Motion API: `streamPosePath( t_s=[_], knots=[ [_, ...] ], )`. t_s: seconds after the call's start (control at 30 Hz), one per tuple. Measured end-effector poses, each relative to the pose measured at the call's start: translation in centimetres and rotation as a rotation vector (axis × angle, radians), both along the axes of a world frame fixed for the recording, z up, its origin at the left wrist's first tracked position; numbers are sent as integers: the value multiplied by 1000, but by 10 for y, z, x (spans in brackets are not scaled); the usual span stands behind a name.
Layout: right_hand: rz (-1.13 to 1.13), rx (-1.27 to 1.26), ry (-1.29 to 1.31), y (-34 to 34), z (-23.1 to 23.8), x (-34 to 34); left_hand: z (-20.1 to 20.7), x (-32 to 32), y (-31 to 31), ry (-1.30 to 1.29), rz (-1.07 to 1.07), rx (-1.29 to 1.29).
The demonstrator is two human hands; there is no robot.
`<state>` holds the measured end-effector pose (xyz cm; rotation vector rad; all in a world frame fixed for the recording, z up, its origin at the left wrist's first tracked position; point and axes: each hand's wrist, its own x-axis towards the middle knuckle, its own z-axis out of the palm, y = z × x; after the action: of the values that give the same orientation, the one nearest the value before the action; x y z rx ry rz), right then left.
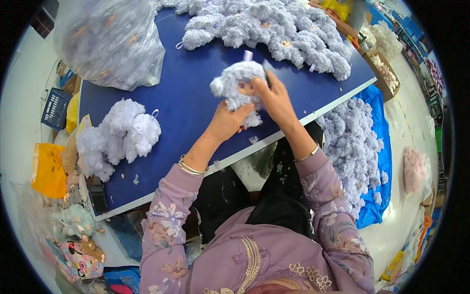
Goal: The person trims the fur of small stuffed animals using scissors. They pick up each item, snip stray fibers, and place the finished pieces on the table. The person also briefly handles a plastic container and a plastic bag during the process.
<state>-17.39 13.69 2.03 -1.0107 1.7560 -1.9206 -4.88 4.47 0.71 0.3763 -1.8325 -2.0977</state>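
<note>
Above the near edge of the blue table, I hold a fluffy pale-lilac plush toy with a small peach face and a lilac ribbon loop on top. My left hand grips its lower side, fingers partly buried in the fur. On the other side my right hand is closed against the toy, its thumb beside the face. A small greyish thing sticks up by the right fingers, too blurred to name. Left of my hands lies a clump of similar lilac plush toys, one with a white loop.
A big heap of lilac plush toys covers the far side of the blue table. A clear bag full of them stands at far left. More fluffy pieces fill a blue sheet at right. Another person's arm shows beyond.
</note>
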Motion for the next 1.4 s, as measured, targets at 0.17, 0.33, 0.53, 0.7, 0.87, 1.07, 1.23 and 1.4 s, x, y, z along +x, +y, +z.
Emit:
streamPosePath(
  t_s=[0.17, 0.33, 0.53, 0.7, 0.87, 1.07, 1.23, 1.4],
  knots=[
    [-132, 118, 517, 17, 28, -8, -3, -2, -6, -20, 75, 43],
    [-58, 341, 921, 1, 41, 1, 0, -5, -1, -78, 68, -89],
    [31, 555, 967, -16, 39, 3, -13, -6, 1, -19, 65, -229],
    [84, 584, 929, -19, 41, 9, -29, -8, 6, 171, 233, -550],
    [185, 654, 832, -12, 49, 8, -17, -1, 5, 17, 145, -447],
    [92, 633, 726, -14, 29, 4, -15, -1, 13, 11, 234, -514],
    [121, 521, 499, -8, 20, 3, -21, -1, 14, 91, 274, -648],
    [131, 368, 314, -2, 11, 1, -16, 1, 13, 35, 243, -771]
  ],
)
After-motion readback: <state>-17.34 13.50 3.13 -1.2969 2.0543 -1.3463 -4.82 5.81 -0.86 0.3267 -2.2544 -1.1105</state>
